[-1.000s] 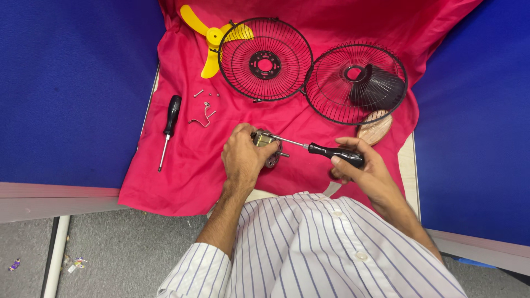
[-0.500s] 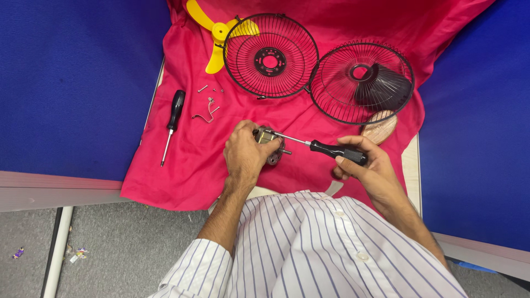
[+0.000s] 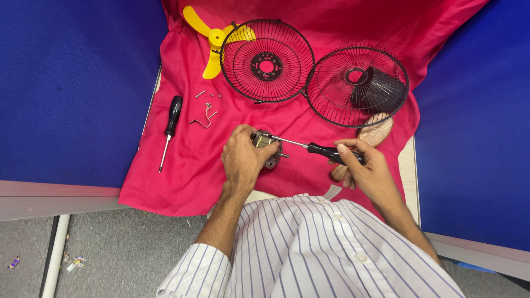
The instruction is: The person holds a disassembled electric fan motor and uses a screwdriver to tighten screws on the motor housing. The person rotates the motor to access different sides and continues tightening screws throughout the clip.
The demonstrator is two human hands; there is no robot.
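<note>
My left hand [image 3: 242, 157] grips a small metal fan motor [image 3: 269, 150] over the red cloth [image 3: 187, 171]. My right hand [image 3: 369, 168] holds a black-handled screwdriver [image 3: 326, 151] whose shaft runs left, its tip touching the top of the motor. Both hands sit just above my striped shirt.
Two black wire fan grilles [image 3: 266, 60] [image 3: 356, 85] lie at the back, the right one with a black cone-shaped part. A yellow fan blade [image 3: 212, 41], a second screwdriver [image 3: 170, 129], loose screws and a wire clip [image 3: 203, 117], and a wooden piece [image 3: 374, 131] lie around. Blue panels flank both sides.
The view has shifted slightly; both hands stay on the motor and screwdriver, with the screwdriver tip still at the motor.
</note>
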